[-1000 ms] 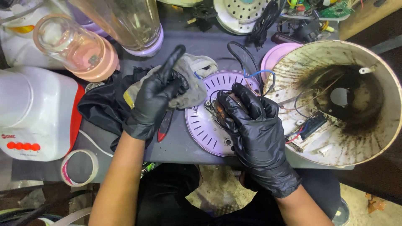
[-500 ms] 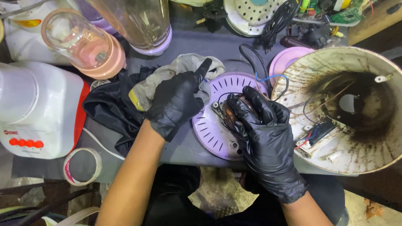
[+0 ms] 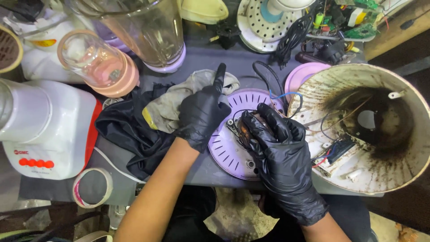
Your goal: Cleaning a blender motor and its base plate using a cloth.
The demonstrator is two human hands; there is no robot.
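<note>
Clearly the dark grey worktop is crowded — its near edge runs under both forearms, and only a narrow bare strip shows just left of the left wrist. At the right a big rust-stained, scorched metal bowl-shaped housing lies on its side, open mouth facing up toward the camera, wires trailing from it. A white plastic appliance base with red buttons fills the left edge; two clear blender jars stand behind. A black cloth and a grey rag lie between them and the middle.

Centred sits the round lilac plastic base plate with slotted vents, lying flat. The right hand, in a black glove, curls over a small dark motor part on the plate, fingers clenched about it. The left hand, gloved too, rests on the plate's left rim and the rag — forefinger straight, pointing away; what it grasps I cannot tell. A tape roll lies near the front-left edge.
</note>
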